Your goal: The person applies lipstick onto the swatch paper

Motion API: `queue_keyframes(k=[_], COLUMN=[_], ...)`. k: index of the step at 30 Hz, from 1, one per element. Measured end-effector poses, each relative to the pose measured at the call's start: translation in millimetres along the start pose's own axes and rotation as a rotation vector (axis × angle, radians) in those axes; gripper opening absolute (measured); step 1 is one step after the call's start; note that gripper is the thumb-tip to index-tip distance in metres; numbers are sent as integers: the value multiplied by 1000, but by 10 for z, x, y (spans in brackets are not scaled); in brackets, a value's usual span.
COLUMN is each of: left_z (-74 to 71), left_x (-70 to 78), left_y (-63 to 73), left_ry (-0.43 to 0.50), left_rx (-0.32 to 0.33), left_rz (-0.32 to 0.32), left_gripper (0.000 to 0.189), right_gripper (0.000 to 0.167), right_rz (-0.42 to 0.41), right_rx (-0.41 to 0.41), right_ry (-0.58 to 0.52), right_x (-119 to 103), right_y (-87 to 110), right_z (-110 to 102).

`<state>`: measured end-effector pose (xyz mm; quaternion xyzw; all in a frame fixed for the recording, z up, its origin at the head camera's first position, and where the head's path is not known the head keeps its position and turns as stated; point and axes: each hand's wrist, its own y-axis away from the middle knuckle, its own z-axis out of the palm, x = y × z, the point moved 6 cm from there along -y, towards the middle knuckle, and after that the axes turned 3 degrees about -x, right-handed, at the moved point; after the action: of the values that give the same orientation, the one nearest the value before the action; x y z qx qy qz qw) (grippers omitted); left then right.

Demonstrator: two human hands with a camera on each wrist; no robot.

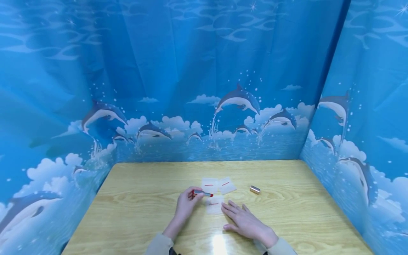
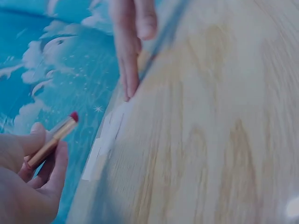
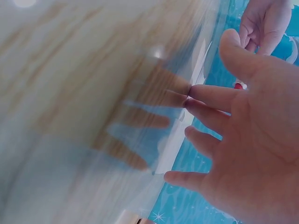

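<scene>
Between its thumb and fingers, my left hand [image 1: 186, 203] holds an uncapped lipstick [image 1: 204, 193], its red tip pointing right. In the left wrist view the lipstick [image 2: 53, 140] has a gold-toned tube and is raised above the table. Below that tip in the head view lies a small white paper [image 1: 214, 209] with one red stroke. My right hand [image 1: 245, 221] is spread with straight fingers, its fingertips at that paper's right edge. Two more papers, a left one [image 1: 208, 182] and a tilted right one [image 1: 227, 187], lie just behind, each bearing a red stroke.
The lipstick cap [image 1: 255, 190] lies on its side to the right of the papers. A light wood-grain table [image 1: 143, 184] holds everything. Blue curtains [image 1: 191, 71] printed with dolphins stand along its back and sides.
</scene>
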<state>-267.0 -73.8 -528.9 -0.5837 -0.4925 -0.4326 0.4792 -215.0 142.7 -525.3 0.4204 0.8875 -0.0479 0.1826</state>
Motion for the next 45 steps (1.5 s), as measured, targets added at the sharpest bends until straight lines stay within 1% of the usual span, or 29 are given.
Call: queue_keyframes(k=[1,3,5,7,10,12,14,21,32,36,38,40,42,45], left_z=[-14,-32,-39,-45,-54,-62,-65,-56,-55,-59,-58,-53,-40,-10], left_x=[-27,-70,-98,-109,-116,-125,-131,-146,-126,-133,-141,-144,-147,-139], left_y=[0,6,14,25,37,40,40,40,71,87,91,90,90,92], left_ry=[84,218,301,348,362,373,373,417,455,474,491,514,545,590], left_rx=[15,32,39,42,43,53,56,66,68,69,70,64,56,32], left_rz=[-27,-65,-84,-99,-104,-124,-127,-172,-200,-208,-216,-216,-222,-223], left_gripper=[29,32,33,34,35,36,37,39,41,43,43,44,44,46], right_gripper=[69,69,68,68,68,68,67,66,67,68,67,65,61,54], right_rz=[1,3,6,6,4,2,1,-7,-3,-3,-5,-11,-20,-34], right_rx=[1,5,9,14,20,22,23,36,36,50,67,100,156,262], right_ry=[-2,-9,-14,-19,-19,-17,-16,-8,-2,-7,-11,-11,-5,-3], right_x=[1,6,10,13,14,15,16,8,-5,-6,-9,-14,-24,-40], right_y=[-1,-3,-6,-7,-9,-11,-13,-17,-17,-13,-13,-19,-28,-57], right_z=[2,6,8,9,12,16,21,24,15,4,-7,-27,-62,-127])
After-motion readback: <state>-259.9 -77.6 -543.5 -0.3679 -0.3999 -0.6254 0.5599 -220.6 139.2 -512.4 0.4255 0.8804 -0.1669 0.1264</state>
